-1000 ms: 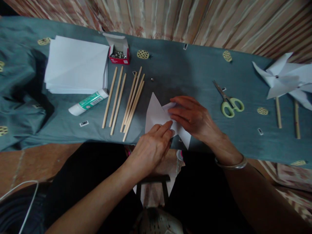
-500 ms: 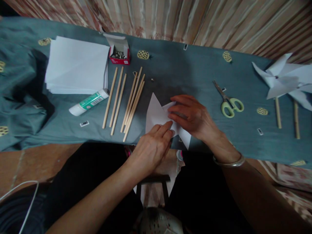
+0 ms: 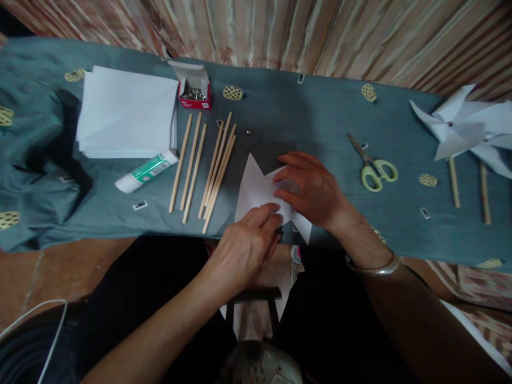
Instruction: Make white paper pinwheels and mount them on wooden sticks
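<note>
A white paper pinwheel (image 3: 255,186), cut and partly folded, lies at the front edge of the cloth-covered table. My left hand (image 3: 250,234) presses its fingertips onto the middle of the pinwheel, holding it from the near side. From the right, my right hand (image 3: 314,189) curls over the paper, its thumb and fingers at a folded flap near the centre. Part of the paper is hidden under both hands. A small shiny thumbtack (image 3: 248,132) rests on the cloth beyond the pinwheel.
On the left are a paper stack (image 3: 128,112), a glue stick (image 3: 147,170), a red box of thumbtacks (image 3: 195,95) and several wooden sticks (image 3: 192,165). Green-handled scissors (image 3: 372,165) lie right. Finished pinwheels (image 3: 460,125) on sticks are at far right. A curtain (image 3: 272,32) hangs behind.
The view has shifted slightly. My left fingertips have drawn back a little towards me on the paper, and the right fingers have curled slightly; the pinwheel stays in place.
</note>
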### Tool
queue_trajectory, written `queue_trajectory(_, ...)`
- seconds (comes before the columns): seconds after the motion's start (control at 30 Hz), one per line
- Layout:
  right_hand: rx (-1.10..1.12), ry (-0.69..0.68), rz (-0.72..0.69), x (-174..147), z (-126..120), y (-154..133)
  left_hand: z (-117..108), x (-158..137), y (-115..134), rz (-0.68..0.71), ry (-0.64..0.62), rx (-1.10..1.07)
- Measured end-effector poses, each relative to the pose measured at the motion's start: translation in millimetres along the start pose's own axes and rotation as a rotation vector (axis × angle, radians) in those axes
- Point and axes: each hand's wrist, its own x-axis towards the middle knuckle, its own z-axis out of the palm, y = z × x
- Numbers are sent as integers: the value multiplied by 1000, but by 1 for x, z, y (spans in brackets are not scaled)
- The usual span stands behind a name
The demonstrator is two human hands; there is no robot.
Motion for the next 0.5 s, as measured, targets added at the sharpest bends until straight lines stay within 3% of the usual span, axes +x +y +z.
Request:
queue_trajectory(0.1,0,-20,-6,1,-1,-2,-23,-3,-11,-13,136,-68)
queue_trajectory(0.2,24,4,14,0,1,-1,-43,-6,-28,-154,254,0)
queue_trajectory(0.3,40,20,15,-1,4,2,-48,-10,-44,-145,231,91)
queue_trajectory(0.5,30,21,-1,0,5,3,-37,-13,-55,-111,140,108)
